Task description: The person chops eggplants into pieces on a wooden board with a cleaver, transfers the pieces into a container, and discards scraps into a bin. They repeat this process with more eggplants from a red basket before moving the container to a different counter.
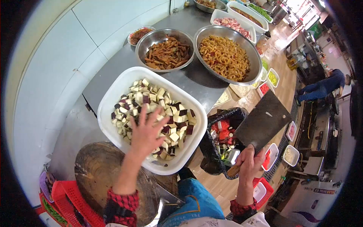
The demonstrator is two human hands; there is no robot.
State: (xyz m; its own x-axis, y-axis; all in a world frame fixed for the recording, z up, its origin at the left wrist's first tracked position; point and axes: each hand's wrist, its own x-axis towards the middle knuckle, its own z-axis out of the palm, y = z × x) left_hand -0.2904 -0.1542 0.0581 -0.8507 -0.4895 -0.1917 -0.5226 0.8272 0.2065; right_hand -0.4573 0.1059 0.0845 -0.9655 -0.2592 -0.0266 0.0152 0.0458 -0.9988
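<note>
My left hand (146, 132) is spread over diced eggplant (174, 118), its fingers overlapping the pieces in this view. The white and purple chunks lie in a large white plastic tub (109, 92) at the end of the metal counter. In my right hand (249, 164) is a cleaver (264, 120), gripped by its wooden handle, its broad dark blade pointing up and away. A small pale scrap clings to the blade. Below my left forearm is a round wooden chopping block (99, 172), partly hidden by the arm.
Steel bowls of brown strips (166, 53) and curly noodle-like food (223, 56) stand behind the tub. A black-lined bin (206, 151) of scraps sits on the floor below the cleaver. Red baskets (70, 196) are at lower left. A person (325, 85) bends over at far right.
</note>
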